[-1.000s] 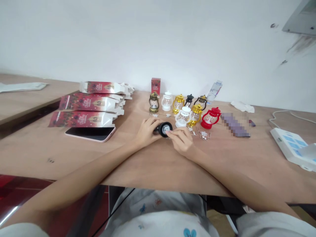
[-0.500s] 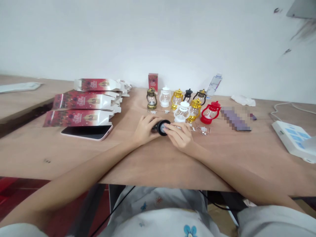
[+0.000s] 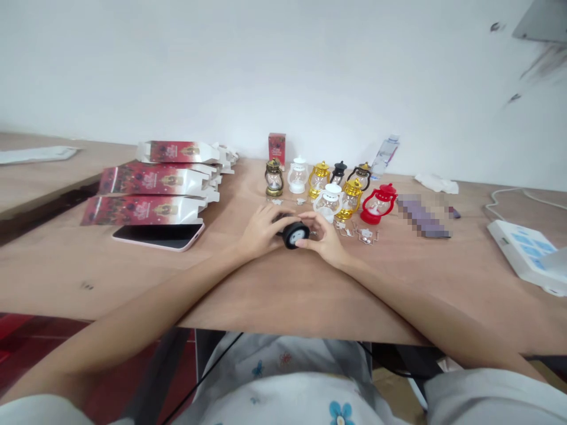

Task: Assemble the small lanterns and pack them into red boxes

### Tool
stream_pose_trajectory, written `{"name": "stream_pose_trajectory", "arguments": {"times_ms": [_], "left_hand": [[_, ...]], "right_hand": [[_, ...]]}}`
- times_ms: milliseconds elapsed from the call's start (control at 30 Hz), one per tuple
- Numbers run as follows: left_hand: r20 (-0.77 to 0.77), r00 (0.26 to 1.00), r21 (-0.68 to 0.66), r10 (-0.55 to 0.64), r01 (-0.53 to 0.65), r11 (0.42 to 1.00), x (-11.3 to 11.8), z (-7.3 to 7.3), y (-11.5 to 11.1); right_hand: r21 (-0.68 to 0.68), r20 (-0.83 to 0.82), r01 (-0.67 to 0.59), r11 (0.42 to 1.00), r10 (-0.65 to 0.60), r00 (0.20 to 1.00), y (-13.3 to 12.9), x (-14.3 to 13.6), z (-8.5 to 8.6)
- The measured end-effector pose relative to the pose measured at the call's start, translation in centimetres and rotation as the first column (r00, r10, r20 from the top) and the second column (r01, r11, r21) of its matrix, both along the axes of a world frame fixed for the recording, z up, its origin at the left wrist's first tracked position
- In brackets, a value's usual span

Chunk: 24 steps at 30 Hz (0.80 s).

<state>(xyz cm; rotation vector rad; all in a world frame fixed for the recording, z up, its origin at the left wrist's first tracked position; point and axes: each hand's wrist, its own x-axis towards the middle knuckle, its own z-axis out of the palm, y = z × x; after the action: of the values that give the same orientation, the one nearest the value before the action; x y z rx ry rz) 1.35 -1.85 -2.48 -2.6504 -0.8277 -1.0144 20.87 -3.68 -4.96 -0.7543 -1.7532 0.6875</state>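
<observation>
back of black round item [image 3: 296,235] at ctr hidden by l hand [image 3: 261,232]; r hand [image 3: 326,239] thumb covers pt of its pale face, marks there too blurry to read. black lantern [image 3: 338,171] partly behind gold lantern [image 3: 351,200], r of ctr. phone [image 3: 157,237] top edge under front red box [image 3: 142,210], ctr l; box print too sm to read. purple item [image 3: 423,218] pixelated, mid r. power strip [image 3: 525,254] cut off at r edge, grey box [image 3: 543,22] at upper r corner.
</observation>
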Motion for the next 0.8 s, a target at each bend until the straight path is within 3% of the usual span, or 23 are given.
{"name": "stream_pose_trajectory", "arguments": {"times_ms": [67,200,300,400,533,800], "left_hand": [[0.006,1.000,0.014,0.016,-0.016,1.000,0.1,0.1,0.0],[0.085,0.996,-0.045,0.014,-0.010,0.999,0.1,0.1,0.3],[0.215,0.976,-0.138,0.027,0.003,0.990,-0.4,0.0,0.9],[0.291,0.947,-0.147,0.135,-0.095,0.985,-1.1,-0.2,1.5],[0.230,0.960,-0.045,0.161,-0.155,0.987,-1.3,-0.4,1.8],[0.154,0.968,-0.058,0.197,-0.190,0.980,-0.8,-0.7,1.7]], "right_hand": [[-0.026,-0.021,-0.048,0.999,0.047,0.999,0.0,-0.2,-0.1],[0.039,-0.023,0.028,0.999,-0.027,0.999,-0.2,-0.3,0.1],[0.130,0.039,0.190,0.973,-0.197,0.980,0.2,0.2,0.2],[0.319,0.268,0.273,0.908,-0.363,0.893,1.0,1.0,-0.1],[0.475,0.542,0.136,0.869,-0.411,0.733,1.7,1.6,-0.7],[0.564,0.675,-0.020,0.825,-0.447,0.587,1.9,1.8,-0.5]]}}
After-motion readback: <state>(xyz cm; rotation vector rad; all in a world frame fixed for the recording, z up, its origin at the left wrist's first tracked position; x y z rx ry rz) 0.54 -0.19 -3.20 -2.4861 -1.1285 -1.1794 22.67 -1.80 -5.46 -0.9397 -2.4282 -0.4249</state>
